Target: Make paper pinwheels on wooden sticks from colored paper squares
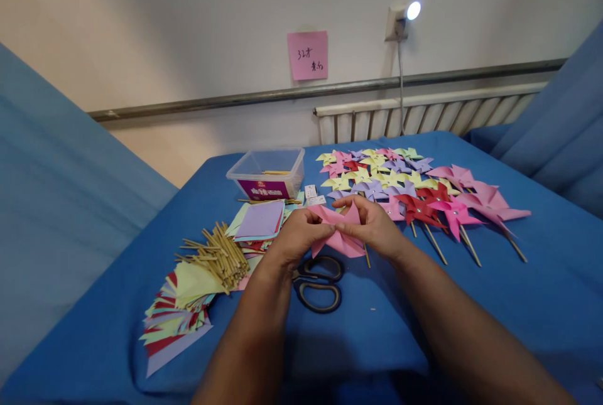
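Observation:
Both hands hold a pink paper pinwheel (340, 234) above the blue table (518, 304). My left hand (298, 233) pinches its left side with the fingers closed. My right hand (374, 227) grips the right side, fingers folded over the paper's middle. Black scissors (319, 282) lie on the cloth just below the hands. A wooden stick (367, 256) pokes out beneath the right hand.
Finished pinwheels (414, 188) in pink, red, yellow and purple lie in rows at the back right. A bundle of wooden sticks (221, 254) and stacks of coloured paper squares (181, 311) sit at the left. A clear plastic box (267, 172) stands behind them.

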Motion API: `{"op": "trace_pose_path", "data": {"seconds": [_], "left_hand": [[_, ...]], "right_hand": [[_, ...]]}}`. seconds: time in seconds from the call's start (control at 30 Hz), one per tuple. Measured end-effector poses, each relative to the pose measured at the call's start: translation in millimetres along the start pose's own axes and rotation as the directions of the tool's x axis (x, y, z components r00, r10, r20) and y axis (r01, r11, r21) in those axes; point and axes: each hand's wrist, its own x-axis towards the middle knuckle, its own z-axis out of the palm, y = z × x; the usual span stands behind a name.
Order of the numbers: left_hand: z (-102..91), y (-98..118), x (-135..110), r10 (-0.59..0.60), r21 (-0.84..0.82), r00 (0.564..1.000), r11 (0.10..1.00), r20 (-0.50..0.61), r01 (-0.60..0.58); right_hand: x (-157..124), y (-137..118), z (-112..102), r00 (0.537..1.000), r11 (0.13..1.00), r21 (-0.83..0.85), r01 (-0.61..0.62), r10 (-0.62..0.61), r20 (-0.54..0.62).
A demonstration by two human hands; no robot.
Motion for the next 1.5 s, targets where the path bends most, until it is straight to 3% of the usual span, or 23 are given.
{"op": "trace_pose_path", "data": {"seconds": [0.13,0.23,0.3,0.4,0.6,0.9,1.37,1.5], "left_hand": [[-3.6,-5.4,3.9,0.025,0.095,1.000,0.995,-0.004,-0.025],[-0.7,-6.3,5.3,0.064,0.122,0.994,0.991,-0.093,-0.052],[4.5,-5.2,5.6,0.097,0.031,0.977,0.995,-0.189,-0.093],[15.1,-3.9,5.6,0.065,-0.247,0.956,0.959,-0.286,-0.139],[34.3,-10.3,6.3,-0.046,-0.525,0.984,0.849,-0.171,-0.051],[41.4,-20.8,10.1,-0.079,-0.565,0.952,0.818,-0.296,-0.108],[43.3,-25.1,12.6,-0.042,-0.497,0.938,0.856,-0.345,-0.144],[39.0,-21.5,12.0,-0.043,-0.486,0.933,0.862,-0.357,-0.146]], "right_hand": [[1.0,0.8,-1.5,0.993,0.998,0.000,-0.063,0.063,0.098],[1.4,5.6,1.9,0.993,0.993,0.054,-0.106,0.103,0.052],[2.0,11.6,7.5,0.990,0.978,0.166,-0.127,0.136,-0.047],[3.7,21.1,17.0,0.953,0.919,0.377,-0.114,0.208,-0.220],[3.0,22.3,30.0,0.876,0.870,0.491,-0.031,0.260,-0.406],[-1.9,12.3,38.4,0.885,0.830,0.557,-0.027,0.279,-0.374],[-3.2,11.3,41.1,0.882,0.836,0.548,-0.035,0.283,-0.376],[-4.1,11.7,39.6,0.903,0.846,0.532,-0.039,0.258,-0.343]]}}
